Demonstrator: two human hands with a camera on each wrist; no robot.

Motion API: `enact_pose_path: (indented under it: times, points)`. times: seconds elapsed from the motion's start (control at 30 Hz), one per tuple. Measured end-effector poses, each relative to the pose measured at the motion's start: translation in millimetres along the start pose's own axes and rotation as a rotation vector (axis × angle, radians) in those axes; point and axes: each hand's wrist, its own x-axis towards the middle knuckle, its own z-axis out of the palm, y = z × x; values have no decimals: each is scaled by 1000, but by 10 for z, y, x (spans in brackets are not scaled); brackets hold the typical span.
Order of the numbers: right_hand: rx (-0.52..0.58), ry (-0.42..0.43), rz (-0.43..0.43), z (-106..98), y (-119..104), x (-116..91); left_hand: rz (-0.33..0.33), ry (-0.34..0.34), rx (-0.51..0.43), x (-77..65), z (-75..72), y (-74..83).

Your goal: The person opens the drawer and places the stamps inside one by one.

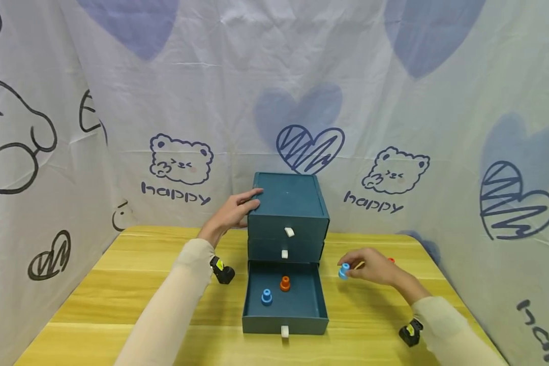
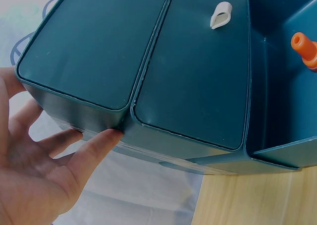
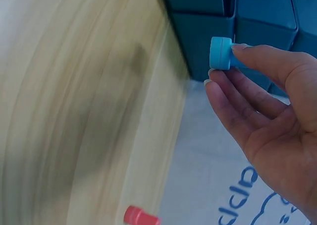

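A dark teal drawer box [image 1: 288,198] stands on the table with its bottom drawer [image 1: 297,305] pulled out. Inside that drawer sit a blue stepped peg [image 1: 267,297] and an orange stepped peg [image 1: 285,283], apart from each other. My left hand [image 1: 232,211] rests against the box's left side near the top, its fingertips touching the side wall in the left wrist view. To the right of the box, my right hand [image 1: 372,265] pinches another blue stepped peg [image 3: 221,53] between thumb and fingers, above the table.
A red peg [image 3: 140,216] lies on the wooden table [image 1: 164,284] beyond the right hand, mostly hidden by it in the head view. The two upper drawers, with white pull tabs [image 1: 290,232], are closed. A printed cloth [image 1: 256,101] hangs behind.
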Motion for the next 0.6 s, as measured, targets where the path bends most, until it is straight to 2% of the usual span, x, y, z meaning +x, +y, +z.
enact_pose_path:
  times: [0.3, 0.6]
  points:
    - [2, -38, -40, 122, -225, 177, -8, 7, -10, -3, -8, 9]
    - [-20, -76, -31, 242, -406, 315, -15, 3, -8, 0, -14, -10]
